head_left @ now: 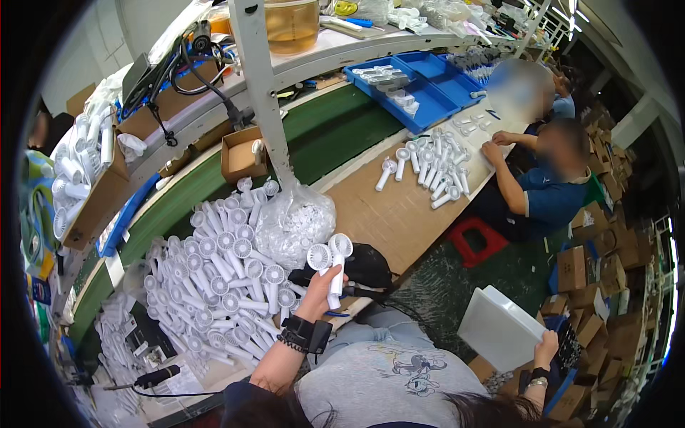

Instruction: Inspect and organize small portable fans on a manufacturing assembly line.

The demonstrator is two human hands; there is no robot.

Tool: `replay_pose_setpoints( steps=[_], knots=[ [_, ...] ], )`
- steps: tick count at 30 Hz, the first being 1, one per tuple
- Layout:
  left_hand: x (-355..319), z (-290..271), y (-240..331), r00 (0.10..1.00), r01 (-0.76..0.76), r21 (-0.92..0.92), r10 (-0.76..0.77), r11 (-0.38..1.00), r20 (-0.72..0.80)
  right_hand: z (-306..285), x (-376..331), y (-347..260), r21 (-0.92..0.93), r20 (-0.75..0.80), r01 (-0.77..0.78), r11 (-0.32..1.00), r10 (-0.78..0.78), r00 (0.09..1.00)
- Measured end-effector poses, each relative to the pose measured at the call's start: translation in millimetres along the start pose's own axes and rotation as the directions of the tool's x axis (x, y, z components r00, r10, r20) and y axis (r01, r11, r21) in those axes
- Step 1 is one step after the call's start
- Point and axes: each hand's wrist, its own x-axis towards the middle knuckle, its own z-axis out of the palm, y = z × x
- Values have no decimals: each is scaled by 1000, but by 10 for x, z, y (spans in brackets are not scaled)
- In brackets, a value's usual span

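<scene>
Left hand [319, 291] grips two fans [330, 258] by the stems; right hand [546, 348] holds a white board [499, 329]. Fans could slip into the pile [221, 285] just left of it, since one hand clamps both stems.

A factory assembly line: heaps of white handheld fans [221, 278] beside a green conveyor belt [335, 132], cardboard boxes [599, 278], seated workers [542, 185]
</scene>
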Motion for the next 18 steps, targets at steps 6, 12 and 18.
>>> replay_pose_setpoints(
  steps=[6,12,18],
  knots=[
    [19,-80,115,1000,-10,14,10,1000,-4,-231,184,-249,19,-53,32,999,-31,998],
    [-42,133,-17,998,-47,18,46,999,39,-841,286,-425,64,-352,17,998,6,936],
    [-109,257,-12,993,-15,38,10,999,115,-1399,488,-868,91,-547,24,996,30,837]
  ],
)
